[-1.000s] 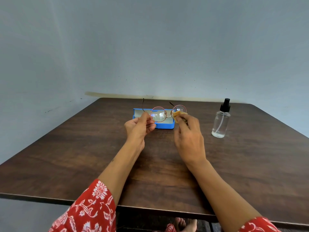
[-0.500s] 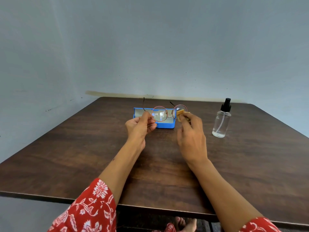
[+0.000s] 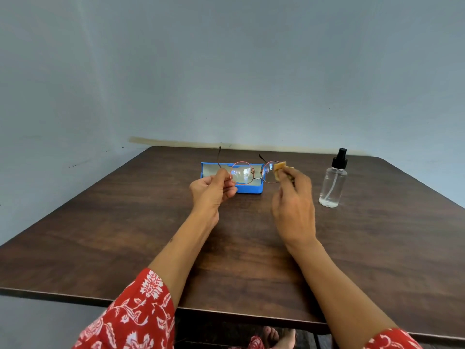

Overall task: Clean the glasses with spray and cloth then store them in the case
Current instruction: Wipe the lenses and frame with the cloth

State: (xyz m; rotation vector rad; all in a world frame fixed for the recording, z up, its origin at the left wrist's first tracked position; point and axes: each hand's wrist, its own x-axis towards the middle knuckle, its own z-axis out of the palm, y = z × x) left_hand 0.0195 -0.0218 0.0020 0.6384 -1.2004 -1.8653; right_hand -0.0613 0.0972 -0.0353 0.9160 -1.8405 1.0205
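Above the open blue case (image 3: 247,188), glasses (image 3: 254,172) are pinched by left hand (image 3: 211,192); cloth (image 3: 279,170) is gripped against one lens by right hand (image 3: 294,205).

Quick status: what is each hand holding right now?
Left hand: pinching the glasses by the frame's left edge.
Right hand: pinching the cloth on the right lens.

One head-worn wide-angle view looks forward and down over the table (image 3: 125,235); the wall (image 3: 226,71) fills its upper half.

case (image 3: 247,189): bright blue
cloth (image 3: 279,167): tan
glasses (image 3: 242,173): coppery rims
spray bottle (image 3: 332,182): clear, black top
table (image 3: 125,222): dark brown woodgrain
sleeve (image 3: 136,316): red, white floral
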